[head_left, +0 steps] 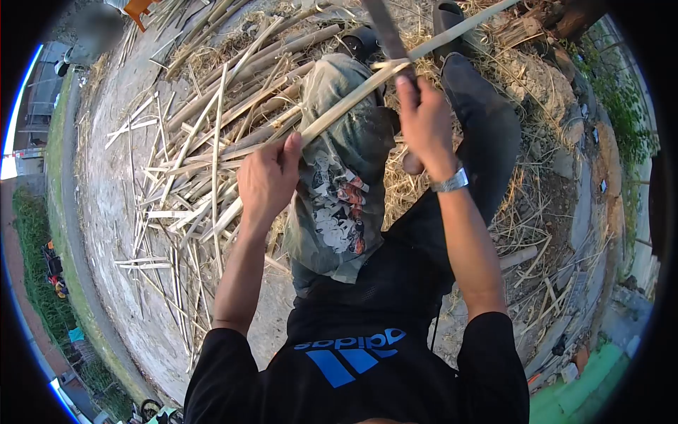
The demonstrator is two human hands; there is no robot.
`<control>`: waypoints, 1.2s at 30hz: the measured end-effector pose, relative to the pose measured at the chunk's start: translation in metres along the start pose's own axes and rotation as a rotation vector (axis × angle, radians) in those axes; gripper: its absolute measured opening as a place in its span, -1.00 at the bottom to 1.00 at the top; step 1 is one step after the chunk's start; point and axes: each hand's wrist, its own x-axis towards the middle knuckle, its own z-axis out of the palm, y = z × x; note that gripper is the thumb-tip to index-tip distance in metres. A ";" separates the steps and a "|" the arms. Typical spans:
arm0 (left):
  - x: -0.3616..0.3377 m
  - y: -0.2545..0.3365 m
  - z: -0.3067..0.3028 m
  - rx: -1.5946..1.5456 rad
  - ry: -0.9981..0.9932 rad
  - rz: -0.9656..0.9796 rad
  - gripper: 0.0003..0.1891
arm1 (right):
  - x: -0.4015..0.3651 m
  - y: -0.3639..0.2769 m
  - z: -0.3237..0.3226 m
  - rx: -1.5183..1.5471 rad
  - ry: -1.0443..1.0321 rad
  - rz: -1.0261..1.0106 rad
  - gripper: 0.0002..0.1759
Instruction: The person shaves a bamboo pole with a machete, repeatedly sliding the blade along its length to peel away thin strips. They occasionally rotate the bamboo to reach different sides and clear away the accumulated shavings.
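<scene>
I have the left hand (265, 177) closed on the near end of a pale split strip (346, 104), thumb along its top. The right hand (427, 124) is closed around the grip of a long knife (387, 32), its butt poking out below the fist. The hands are apart, the right one farther forward.

At the edges, the knife's blade reaches up to the top of my view, and the strip slants forward and right from the left hand, meets the blade just ahead of the right hand and runs on to the top edge. I can't tell whether the right fingers also touch it.

Beneath the strip, between the hands, lies a worn cloth (332, 184) over one leg; the other, dark-trousered leg (487, 127) sits just right of the right hand. A pile of strips (233, 120) crowds the left hand's outer side. Beyond it, farther left, I see open ground (116, 205).
</scene>
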 end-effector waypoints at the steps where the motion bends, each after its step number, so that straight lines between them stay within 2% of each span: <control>1: 0.006 0.011 -0.013 0.001 -0.098 -0.151 -0.38 | -0.008 0.002 0.006 0.038 -0.021 0.013 -0.46; 2: 0.010 0.008 -0.017 -0.026 -0.123 -0.157 -0.39 | -0.014 0.005 0.008 0.077 -0.037 0.029 -0.48; 3: 0.010 0.006 -0.014 -0.016 -0.159 -0.130 -0.39 | -0.015 -0.002 -0.007 0.184 -0.164 0.180 -0.50; 4: 0.006 0.002 -0.010 -0.009 -0.190 -0.115 -0.39 | -0.012 0.002 -0.015 0.207 -0.162 0.131 -0.50; 6: 0.007 -0.006 -0.009 -0.042 -0.159 -0.121 -0.39 | 0.009 0.007 -0.037 0.114 -0.164 0.298 -0.51; 7: 0.007 -0.008 -0.009 -0.074 -0.140 -0.111 -0.38 | 0.020 0.016 -0.039 0.059 -0.003 0.237 -0.53; 8: 0.006 -0.002 -0.006 -0.076 -0.144 -0.111 -0.38 | 0.014 0.019 -0.032 0.056 -0.003 0.239 -0.53; 10: 0.010 0.023 0.009 0.013 -0.099 -0.070 -0.37 | 0.004 0.005 -0.006 0.044 0.041 0.089 -0.55; 11: 0.015 0.039 0.000 0.024 -0.154 -0.194 -0.36 | -0.014 -0.012 0.008 0.086 -0.031 0.042 -0.59; 14: 0.010 0.023 0.007 -0.088 -0.141 -0.129 -0.35 | -0.014 -0.007 -0.010 0.215 -0.159 0.101 -0.58; 15: 0.011 0.022 0.001 -0.040 -0.162 -0.145 -0.36 | -0.005 -0.008 -0.021 0.132 -0.138 0.138 -0.56; 16: 0.013 0.021 -0.004 0.004 -0.183 -0.167 -0.37 | 0.008 -0.013 -0.034 0.120 -0.132 0.260 -0.55; 18: 0.010 0.030 0.004 -0.068 -0.129 -0.144 -0.38 | 0.022 0.028 -0.014 0.104 0.064 0.182 -0.57; 20: 0.016 0.047 0.008 0.061 -0.110 -0.143 -0.38 | -0.012 -0.012 0.010 0.109 -0.054 0.021 -0.57; 21: 0.018 0.045 0.002 0.038 -0.140 -0.180 -0.37 | -0.024 -0.028 0.011 0.132 -0.124 0.074 -0.56; 24: 0.012 0.030 0.013 -0.073 -0.145 -0.101 -0.37 | -0.021 -0.006 0.008 0.315 -0.185 0.143 -0.54; 28: 0.010 0.041 0.008 -0.005 -0.157 -0.125 -0.38 | 0.009 0.004 -0.010 0.185 -0.055 0.285 -0.52; 31: 0.013 0.047 0.006 -0.055 -0.157 -0.104 -0.46 | -0.028 -0.028 0.013 0.135 -0.104 0.020 -0.49; 32: 0.011 0.046 0.006 -0.082 -0.167 -0.092 -0.49 | -0.031 -0.021 0.018 0.143 -0.059 0.008 -0.48; 34: 0.008 0.038 0.005 -0.155 -0.212 -0.063 -0.57 | -0.031 -0.017 0.008 0.393 -0.246 0.229 -0.47; 35: 0.007 0.033 0.000 -0.197 -0.262 -0.023 -0.60 | -0.029 -0.017 -0.001 0.393 -0.251 0.220 -0.47; 36: 0.004 0.029 -0.006 -0.240 -0.315 0.019 -0.64 | -0.026 -0.020 -0.014 0.656 -0.422 0.476 -0.47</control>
